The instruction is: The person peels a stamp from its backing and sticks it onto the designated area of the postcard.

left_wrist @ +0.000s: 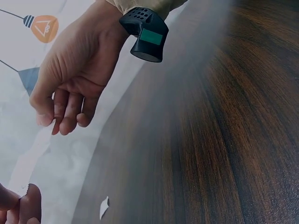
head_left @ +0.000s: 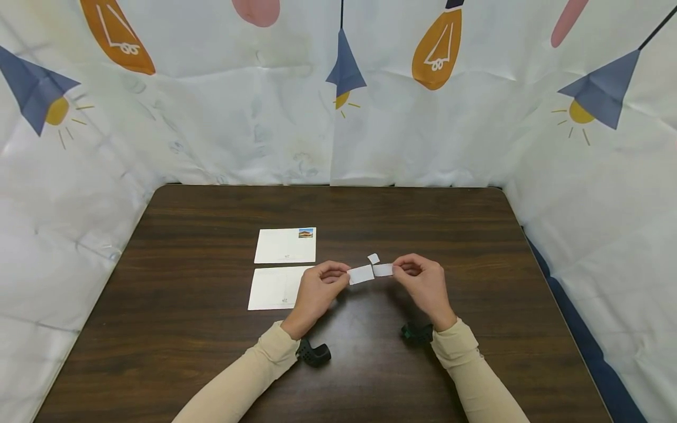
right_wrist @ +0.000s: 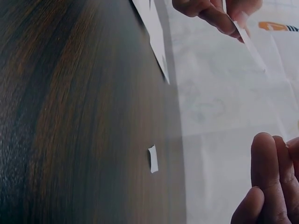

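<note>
2 hands (head_left: 317,289) (head_left: 423,282) pinch paper strips (head_left: 362,274) (head_left: 383,269).

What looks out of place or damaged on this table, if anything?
One small white paper scrap lies loose on the dark table, beyond the white pieces pinched by the left hand and right hand. The two postcards lie flat and fairly straight.

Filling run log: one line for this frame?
left hand: pinches paper piece | right hand: pinches smaller piece | scrap: on table
</note>
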A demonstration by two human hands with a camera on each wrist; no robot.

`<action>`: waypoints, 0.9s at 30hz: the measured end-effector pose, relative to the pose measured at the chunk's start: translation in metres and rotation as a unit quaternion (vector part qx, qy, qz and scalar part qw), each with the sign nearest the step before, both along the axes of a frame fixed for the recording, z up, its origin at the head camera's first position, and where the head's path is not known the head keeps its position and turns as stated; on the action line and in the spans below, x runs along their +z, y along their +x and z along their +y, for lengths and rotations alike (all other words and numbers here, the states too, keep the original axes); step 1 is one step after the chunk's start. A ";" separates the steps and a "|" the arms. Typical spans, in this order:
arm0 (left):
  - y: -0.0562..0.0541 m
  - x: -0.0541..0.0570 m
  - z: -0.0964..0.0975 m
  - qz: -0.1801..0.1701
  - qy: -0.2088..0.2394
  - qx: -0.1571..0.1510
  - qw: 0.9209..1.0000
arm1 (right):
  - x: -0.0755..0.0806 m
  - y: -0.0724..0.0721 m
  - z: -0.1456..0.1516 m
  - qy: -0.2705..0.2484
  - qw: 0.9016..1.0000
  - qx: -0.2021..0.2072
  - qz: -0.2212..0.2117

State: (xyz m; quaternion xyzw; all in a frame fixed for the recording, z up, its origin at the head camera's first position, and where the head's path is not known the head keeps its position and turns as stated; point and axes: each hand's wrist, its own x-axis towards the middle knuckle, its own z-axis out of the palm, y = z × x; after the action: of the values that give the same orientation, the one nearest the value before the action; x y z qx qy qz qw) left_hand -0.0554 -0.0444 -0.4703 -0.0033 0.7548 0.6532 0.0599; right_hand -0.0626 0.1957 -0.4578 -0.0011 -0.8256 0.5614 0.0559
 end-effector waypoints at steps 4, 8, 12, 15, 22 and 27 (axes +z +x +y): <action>0.000 0.000 0.000 -0.003 -0.002 0.002 1.000 | -0.001 -0.001 0.002 -0.004 1.000 -0.001 -0.005; 0.000 0.000 0.001 -0.005 -0.006 0.003 1.000 | -0.004 -0.002 0.005 0.001 1.000 -0.001 -0.005; -0.001 0.000 0.001 -0.007 -0.005 0.001 1.000 | -0.007 -0.003 0.008 0.024 1.000 0.007 -0.013; -0.002 0.000 0.002 -0.011 -0.001 -0.001 1.000 | -0.009 -0.003 0.010 0.051 0.998 0.015 -0.028; -0.004 -0.001 0.001 -0.023 0.003 -0.007 1.000 | -0.015 -0.006 0.014 0.085 0.993 0.025 -0.072; -0.004 0.000 0.003 -0.027 0.003 -0.009 1.000 | -0.019 -0.007 0.018 0.113 0.990 0.036 -0.071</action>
State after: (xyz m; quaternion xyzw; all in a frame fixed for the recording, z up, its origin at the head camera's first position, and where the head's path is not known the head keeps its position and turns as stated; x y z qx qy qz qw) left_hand -0.0594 -0.0417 -0.4704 -0.0139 0.7509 0.6547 0.0856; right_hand -0.0699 0.2136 -0.4770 -0.0054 -0.8850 0.4650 -0.0232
